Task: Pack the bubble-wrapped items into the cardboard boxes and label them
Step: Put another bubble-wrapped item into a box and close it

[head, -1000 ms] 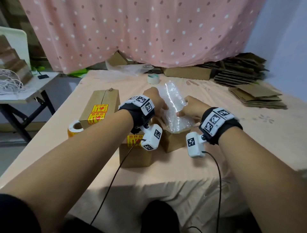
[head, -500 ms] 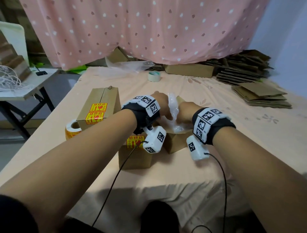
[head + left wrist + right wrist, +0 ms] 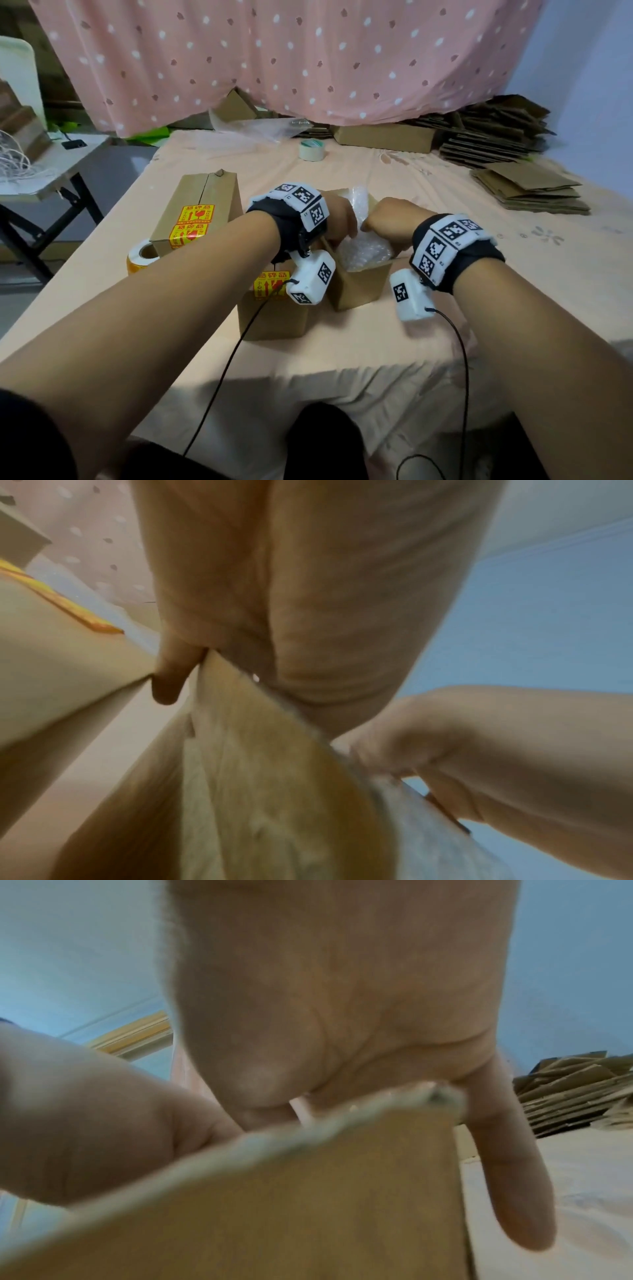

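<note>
An open cardboard box (image 3: 359, 289) stands mid-table with a bubble-wrapped item (image 3: 364, 246) stuffed into it. My left hand (image 3: 340, 219) and right hand (image 3: 385, 219) meet over its mouth, fingers bent down into the box on the wrap. In the left wrist view the left thumb (image 3: 167, 680) lies outside the box wall (image 3: 274, 777), and the other fingers are hidden inside. The right wrist view shows the right little finger (image 3: 507, 1164) straight down outside the box wall (image 3: 308, 1204).
A small labelled box (image 3: 274, 317) touches the open box's left side. A longer sealed box (image 3: 198, 205) with yellow labels and a label roll (image 3: 142, 255) lie further left. A tape roll (image 3: 311, 149) and flat cardboard stacks (image 3: 527, 186) sit further back.
The bubble wrap stood tall above the box a second ago. Both hands have pressed it down inside, and they now sit close together at the rim.
</note>
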`<state>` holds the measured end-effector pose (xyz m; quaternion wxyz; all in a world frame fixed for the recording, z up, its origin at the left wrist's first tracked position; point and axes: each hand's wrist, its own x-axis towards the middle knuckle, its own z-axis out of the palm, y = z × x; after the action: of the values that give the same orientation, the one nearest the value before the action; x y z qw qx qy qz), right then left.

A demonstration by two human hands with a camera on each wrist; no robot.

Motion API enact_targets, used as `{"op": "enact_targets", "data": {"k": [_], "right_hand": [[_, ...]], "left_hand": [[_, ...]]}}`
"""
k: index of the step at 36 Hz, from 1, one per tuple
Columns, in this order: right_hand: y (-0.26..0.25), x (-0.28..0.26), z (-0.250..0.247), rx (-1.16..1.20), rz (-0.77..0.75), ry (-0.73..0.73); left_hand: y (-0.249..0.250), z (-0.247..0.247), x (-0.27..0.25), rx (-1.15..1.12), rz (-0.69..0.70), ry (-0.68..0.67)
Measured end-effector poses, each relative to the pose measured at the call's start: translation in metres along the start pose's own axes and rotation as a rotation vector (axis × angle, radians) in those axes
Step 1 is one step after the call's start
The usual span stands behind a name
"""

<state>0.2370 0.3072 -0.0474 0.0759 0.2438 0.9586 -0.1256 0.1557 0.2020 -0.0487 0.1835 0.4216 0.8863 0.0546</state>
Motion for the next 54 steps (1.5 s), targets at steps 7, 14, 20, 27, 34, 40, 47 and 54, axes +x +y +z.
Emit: {"op": "enact_targets", "data": {"k": [7, 14, 20, 27, 34, 40, 47, 54], "right_hand": [[-0.004, -0.014, -0.002, 0.036, 0.017, -0.066], [0.004, -0.014, 0.013, 0.131, -0.03, 0.028], [0.009, -0.014, 0.02, 0.204, -0.061, 0.071], [0.01, -0.009, 0.024, 0.226, -0.091, 0.065], [0.014, -0.001, 0.018, 0.026, -0.151, 0.277], [0.014, 0.009, 0.026, -0.04, -0.289, 0.245], [0.021, 0.014, 0.026, -0.07, -0.299, 0.113], [0.02, 0.019, 0.032, -0.17, -0.244, 0.007]], "left_hand": [[-0.003, -0.001, -0.013, -0.019, 0.02, -0.09], [-0.005, 0.005, -0.015, -0.02, -0.021, -0.049], [-0.004, 0.004, -0.018, 0.165, -0.063, 0.071], [0.004, 0.007, -0.02, 0.352, -0.021, 0.029], [0.005, 0.01, -0.024, 0.36, -0.044, -0.003], [0.013, 0.01, -0.026, 0.518, -0.037, 0.044], [0.013, 0.006, -0.025, 0.466, -0.036, -0.064], [0.004, 0.008, -0.018, 0.283, -0.042, -0.099]]}}
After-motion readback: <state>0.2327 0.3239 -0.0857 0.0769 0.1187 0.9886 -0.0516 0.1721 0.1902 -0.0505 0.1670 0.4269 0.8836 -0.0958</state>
